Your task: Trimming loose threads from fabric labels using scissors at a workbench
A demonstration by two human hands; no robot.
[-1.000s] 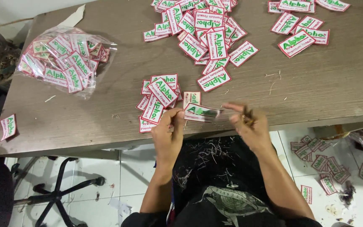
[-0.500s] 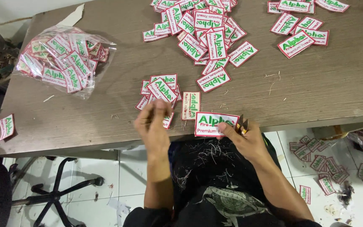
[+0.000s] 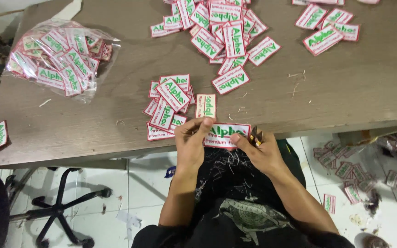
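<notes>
Left hand (image 3: 193, 138), off the worktop (image 3: 345, 92) half a second ago, now joins right hand (image 3: 253, 149) pinching the white rectangular red-bordered embroidered patch (image 3: 224, 134), right hand also gripping small snips (image 3: 255, 136).

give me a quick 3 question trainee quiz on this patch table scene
1. True or false: both hands hold one patch at the table edge.
2. What else sits in the right hand? A) small snips B) a pen C) a cup
3. Fill in: the clear plastic bag of patches lies to the person's ____.

Key: 1 true, the left hand pinches its other end. 2 A. 3 left.
</notes>
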